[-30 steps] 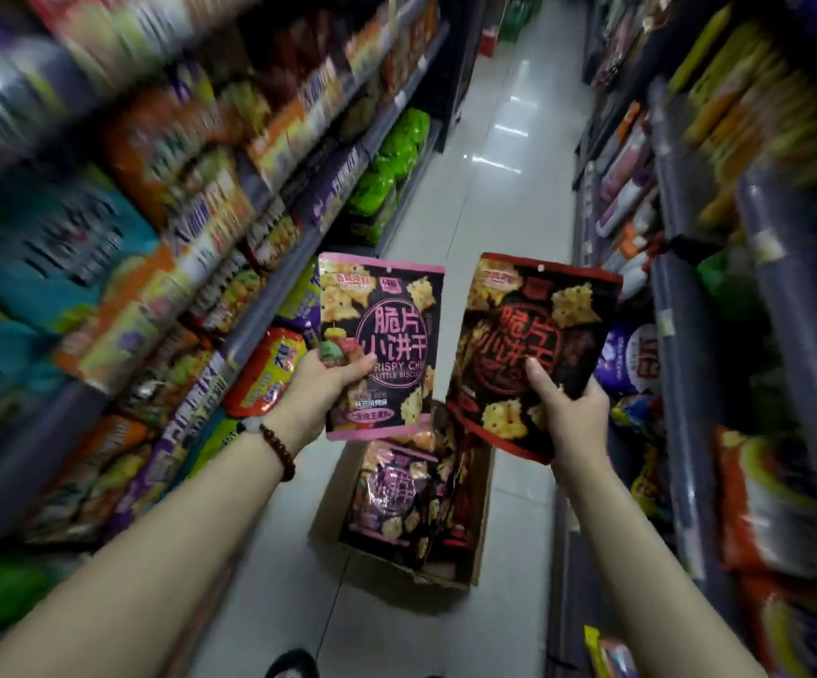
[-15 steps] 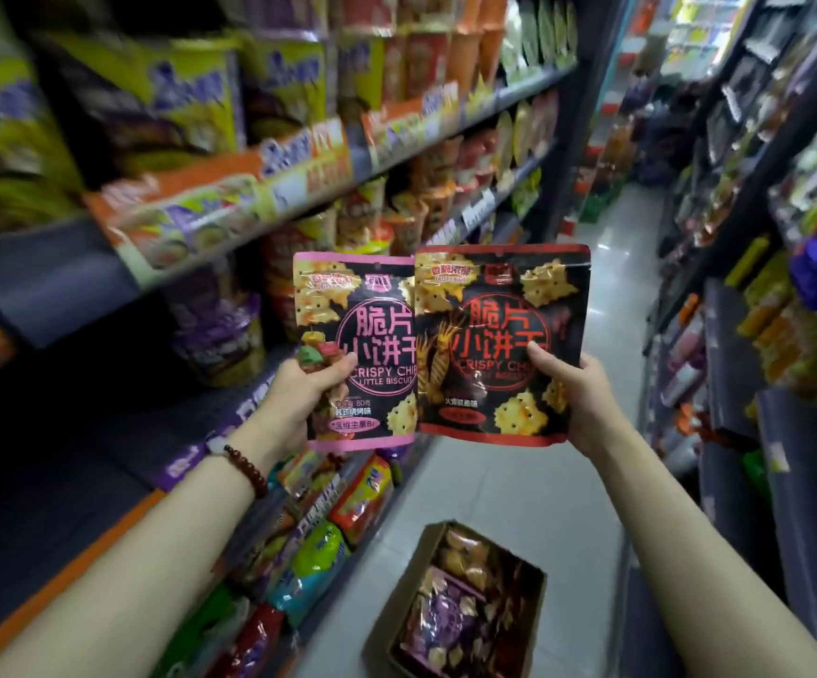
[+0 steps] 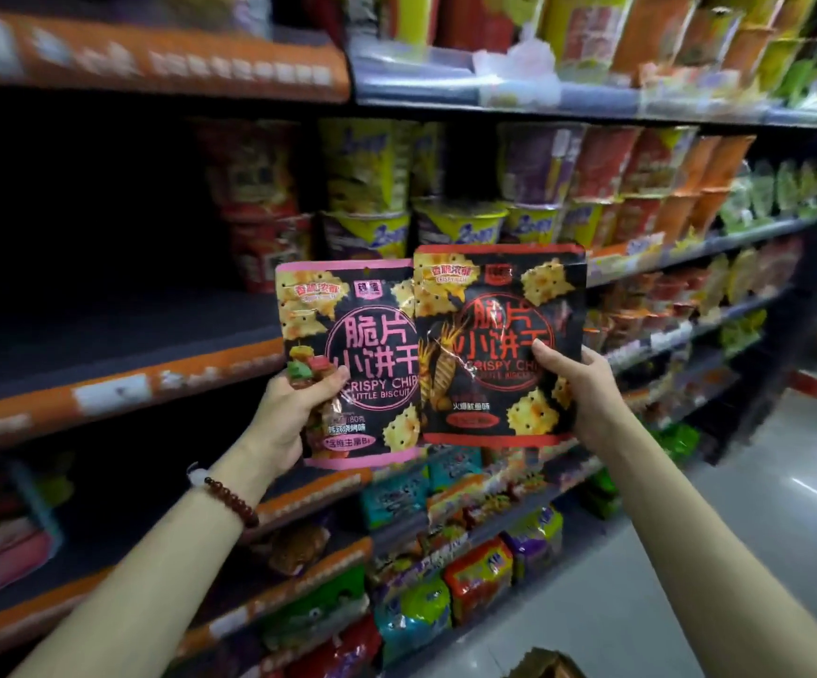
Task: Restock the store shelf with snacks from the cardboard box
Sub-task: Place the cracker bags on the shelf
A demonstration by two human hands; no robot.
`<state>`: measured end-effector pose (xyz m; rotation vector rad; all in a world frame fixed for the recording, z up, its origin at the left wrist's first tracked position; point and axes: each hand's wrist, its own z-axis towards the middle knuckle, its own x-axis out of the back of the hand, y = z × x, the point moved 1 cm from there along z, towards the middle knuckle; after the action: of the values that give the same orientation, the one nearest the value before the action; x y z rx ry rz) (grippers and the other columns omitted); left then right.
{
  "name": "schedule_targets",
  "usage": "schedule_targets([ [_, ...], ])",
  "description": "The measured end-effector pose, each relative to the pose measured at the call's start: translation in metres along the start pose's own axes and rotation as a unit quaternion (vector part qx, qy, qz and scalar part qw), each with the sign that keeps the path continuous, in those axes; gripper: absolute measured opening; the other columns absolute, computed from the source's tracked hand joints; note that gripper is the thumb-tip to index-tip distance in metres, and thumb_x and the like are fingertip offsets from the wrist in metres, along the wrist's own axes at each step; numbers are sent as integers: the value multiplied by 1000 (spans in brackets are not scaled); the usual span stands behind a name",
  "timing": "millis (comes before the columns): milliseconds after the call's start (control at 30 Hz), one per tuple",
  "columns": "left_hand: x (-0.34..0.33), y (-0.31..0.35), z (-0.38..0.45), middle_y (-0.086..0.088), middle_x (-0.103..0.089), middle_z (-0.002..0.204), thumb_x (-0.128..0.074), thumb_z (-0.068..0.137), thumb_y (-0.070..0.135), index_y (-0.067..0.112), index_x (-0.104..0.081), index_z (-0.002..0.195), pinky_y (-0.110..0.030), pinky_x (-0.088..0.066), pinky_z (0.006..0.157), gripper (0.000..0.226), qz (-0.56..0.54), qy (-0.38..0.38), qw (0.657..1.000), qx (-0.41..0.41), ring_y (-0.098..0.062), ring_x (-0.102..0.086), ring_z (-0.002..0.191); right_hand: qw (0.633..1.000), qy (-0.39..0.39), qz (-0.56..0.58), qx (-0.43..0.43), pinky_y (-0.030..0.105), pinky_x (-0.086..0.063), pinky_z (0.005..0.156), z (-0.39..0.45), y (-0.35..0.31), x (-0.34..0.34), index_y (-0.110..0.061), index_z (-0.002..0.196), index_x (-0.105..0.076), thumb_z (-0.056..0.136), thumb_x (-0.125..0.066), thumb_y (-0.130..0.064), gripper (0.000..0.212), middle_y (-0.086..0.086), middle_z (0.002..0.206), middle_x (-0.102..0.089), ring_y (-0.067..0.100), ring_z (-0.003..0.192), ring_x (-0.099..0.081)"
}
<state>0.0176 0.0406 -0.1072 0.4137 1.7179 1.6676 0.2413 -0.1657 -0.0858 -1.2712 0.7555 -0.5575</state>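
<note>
Orange price strips run along the front edge of the shelf at the far left, and the board behind this edge is dark and bare, so I think this gap is the place that waits for new goods. A little to the right, the left hand is raised in front of that edge. A bead bracelet sits on its wrist. Its fingers are closed on the lower left side of a pink-trimmed snack bag, thumb on the printed face, and the bag stands upright with the label toward the person, probably so that the flavour can be read before placing.

Next to it, the right hand grips a red-trimmed snack bag at its lower right side, fingers closed in the same manner. The red bag overlaps the right edge of the pink one slightly. Both bags hang in the air, not yet on any board. Behind them are stacked cup snacks on the same level, further right.

At the bottom edge, on the floor, only a corner of the cardboard box shows, well below the hands. To my judgement, the step now is carrying the bags to the empty section.
</note>
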Motion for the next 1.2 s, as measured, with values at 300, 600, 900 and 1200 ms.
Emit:
schedule_targets([
  [300,119,78,-49,-3,-76,85,-67,79,9,11,-66,99,-29,-59,66,20,9,98,993,-72,-18,-73,81,990,-130,22,45,30,-57,70,-2,-8,-150,-12,101,-69,52,-84,-44,60,7,95,-76,23,88,-73],
  [600,219,163,-61,1,-75,73,-65,80,10,12,-63,95,-25,-57,56,15,31,155,977,-140,-13,-73,68,978,-197,24,63,42,-55,85,13,-14,-283,-18,99,-69,81,-72,-27,20,6,98,-76,25,96,-72],
  [900,280,211,-41,7,-76,75,-60,88,7,16,-64,95,-24,-57,61,12,78,183,966,-165,-8,-72,73,972,-209,37,101,41,-52,92,39,-24,-360,-24,99,-70,83,-73,-27,17,-1,102,-76,19,103,-69],
  [1200,333,191,-34,-1,-74,92,-66,82,-1,10,-65,96,-26,-56,79,18,183,134,970,-85,-23,-63,96,953,-282,-97,58,28,-57,83,59,6,-361,-17,102,-65,78,-75,-5,29,0,101,-73,10,93,-70],
])
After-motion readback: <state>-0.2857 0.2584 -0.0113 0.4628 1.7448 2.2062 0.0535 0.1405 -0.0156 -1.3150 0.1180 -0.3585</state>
